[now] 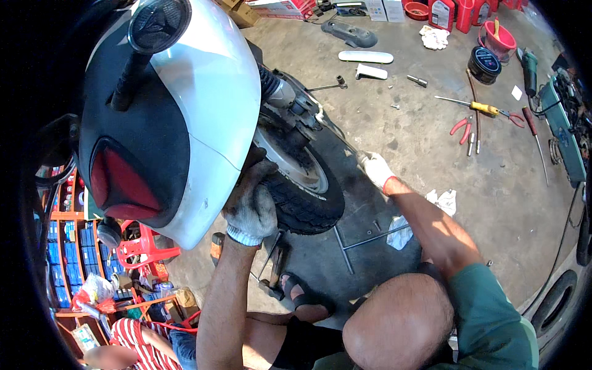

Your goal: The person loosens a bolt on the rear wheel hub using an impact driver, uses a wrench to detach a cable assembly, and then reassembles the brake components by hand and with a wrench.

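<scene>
Well off to the right of the right fingers, a teal case [566, 145] held a jumble of dark pieces too small to tell apart. Up and to the right of those fingers, a pink bucket [505, 38] stood with something slim and yellow sticking out of it, and a black round tin [485, 66] sat just beside it, its contents hidden. Farther from the fingers, a red bowl [416, 10] held something brownish, near red bottles [441, 15] whose fill could not be seen. Well to the lower left of the left fingers, shelves [68, 216] carried rows of blue boxes [60, 268].

The left hand [251, 206], in a soiled whitish glove, topped a forearm that rose from the lower edge; its fingers were bent beside the tyre, under the edge of the body panel. Their tips were partly hidden, so I cannot tell whether they gripped anything. The wheel [308, 206] stood just right of these fingers, and the motorbike [216, 61] bulked above and to their left.

The right forearm slanted up and leftward from a green sleeve. The gloved fingers of the right hand [377, 171] were wrapped round the near end of a thin metal bar [347, 143], which ran up and left from them toward the middle of the wheel.
</scene>
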A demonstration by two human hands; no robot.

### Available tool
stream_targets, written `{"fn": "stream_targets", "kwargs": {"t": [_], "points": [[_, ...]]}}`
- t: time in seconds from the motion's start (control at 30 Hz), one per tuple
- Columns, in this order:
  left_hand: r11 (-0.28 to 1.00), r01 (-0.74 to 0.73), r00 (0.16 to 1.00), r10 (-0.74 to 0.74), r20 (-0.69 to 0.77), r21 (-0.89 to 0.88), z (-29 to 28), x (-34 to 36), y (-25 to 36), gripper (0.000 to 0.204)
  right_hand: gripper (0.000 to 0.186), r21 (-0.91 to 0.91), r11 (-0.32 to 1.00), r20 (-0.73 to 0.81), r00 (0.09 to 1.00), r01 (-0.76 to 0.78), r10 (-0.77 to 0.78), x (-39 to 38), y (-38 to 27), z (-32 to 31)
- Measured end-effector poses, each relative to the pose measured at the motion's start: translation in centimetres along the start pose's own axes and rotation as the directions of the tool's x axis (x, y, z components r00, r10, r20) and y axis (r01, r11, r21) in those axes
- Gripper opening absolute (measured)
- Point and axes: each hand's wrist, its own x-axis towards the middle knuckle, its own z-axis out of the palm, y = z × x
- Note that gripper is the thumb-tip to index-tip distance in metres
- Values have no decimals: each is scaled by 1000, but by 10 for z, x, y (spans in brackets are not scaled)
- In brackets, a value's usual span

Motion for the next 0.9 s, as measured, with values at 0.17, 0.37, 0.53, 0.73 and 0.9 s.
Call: {"fn": "stream_targets", "kwargs": {"t": [0.17, 0.37, 0.53, 0.73, 0.9], "points": [[1000, -17, 1000, 17, -3, 5, -2, -1, -2, 34, 43, -31, 998, 23, 998, -50, 50, -9, -13, -2], [1000, 21, 1000, -21, 13, -21, -1, -4, 0, 33, 47, -32, 999, -17, 999, -44, 44, -9, -8, 1], [996, 41, 999, -42, -9, -85, 5, 3, 2, 33, 47, -47, 997, -77, 995, -62, 58, 1, -5, -14], [998, 38, 999, -40, 34, 56, -6, -9, -1, 31, 47, -73, 993, -75, 993, -98, 93, -16, -24, 1], [997, 45, 999, -47, 17, 68, -4, -14, -2, 29, 40, -120, 992, -113, 993, -49, 35, -22, -25, 3]]}}
